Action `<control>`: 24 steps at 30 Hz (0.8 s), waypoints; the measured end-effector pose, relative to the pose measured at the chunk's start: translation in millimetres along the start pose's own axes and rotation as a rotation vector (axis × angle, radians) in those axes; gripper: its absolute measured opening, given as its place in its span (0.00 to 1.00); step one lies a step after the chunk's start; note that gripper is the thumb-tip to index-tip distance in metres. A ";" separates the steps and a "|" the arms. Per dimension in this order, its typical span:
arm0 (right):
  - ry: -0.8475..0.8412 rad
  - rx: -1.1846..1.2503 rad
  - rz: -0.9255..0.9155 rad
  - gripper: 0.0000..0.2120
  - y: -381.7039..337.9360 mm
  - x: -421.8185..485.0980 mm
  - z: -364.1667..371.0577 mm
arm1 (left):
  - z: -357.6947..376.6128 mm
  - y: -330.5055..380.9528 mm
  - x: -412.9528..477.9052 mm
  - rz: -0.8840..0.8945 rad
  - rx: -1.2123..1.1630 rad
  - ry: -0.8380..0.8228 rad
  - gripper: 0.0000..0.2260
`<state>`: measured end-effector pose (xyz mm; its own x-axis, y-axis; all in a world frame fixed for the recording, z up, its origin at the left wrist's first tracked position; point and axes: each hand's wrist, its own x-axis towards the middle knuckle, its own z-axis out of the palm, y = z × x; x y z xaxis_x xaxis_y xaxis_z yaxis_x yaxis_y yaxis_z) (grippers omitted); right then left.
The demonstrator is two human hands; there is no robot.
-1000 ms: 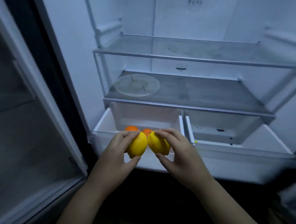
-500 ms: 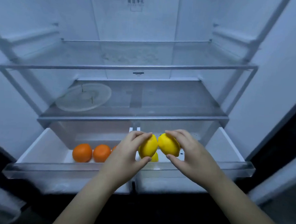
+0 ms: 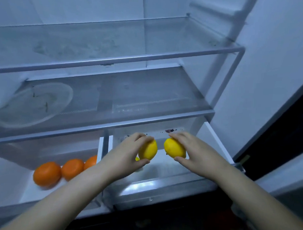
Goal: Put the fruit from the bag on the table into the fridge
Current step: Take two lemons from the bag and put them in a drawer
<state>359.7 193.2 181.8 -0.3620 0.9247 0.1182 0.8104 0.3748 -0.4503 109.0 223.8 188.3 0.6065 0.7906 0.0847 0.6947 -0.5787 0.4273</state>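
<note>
**Inspector A:** We record the fridge (image 3: 269,67) open with both crisper drawers pulled out. Three oranges (image 3: 47,174) lie in the left drawer (image 3: 10,187).

**Inspector B:** Over the right drawer (image 3: 162,185), the left hand (image 3: 127,155) curls round the left lemon (image 3: 148,150). The right hand (image 3: 197,154) grips the right lemon (image 3: 174,149) between fingers and thumb. The fruits sit just apart.

**Inspector A:** We cannot tell if they touch the floor. If released high, they may roll, knock together or bruise.
</note>
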 end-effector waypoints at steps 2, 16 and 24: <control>-0.065 -0.028 0.060 0.32 9.7 6.5 -1.8 | 4.2 -8.1 9.2 0.019 0.025 -0.050 0.27; -0.665 -0.217 0.341 0.23 34.9 76.1 28.7 | 53.2 -41.1 67.9 0.043 0.363 -0.411 0.19; -0.658 -0.229 0.295 0.29 56.4 88.9 56.0 | 66.3 -38.4 84.3 0.018 0.318 -0.457 0.23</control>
<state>347.5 292.8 117.4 -0.2570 0.7850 -0.5637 0.9658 0.1884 -0.1780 159.1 299.4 119.4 0.6759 0.6539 -0.3400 0.7225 -0.6790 0.1302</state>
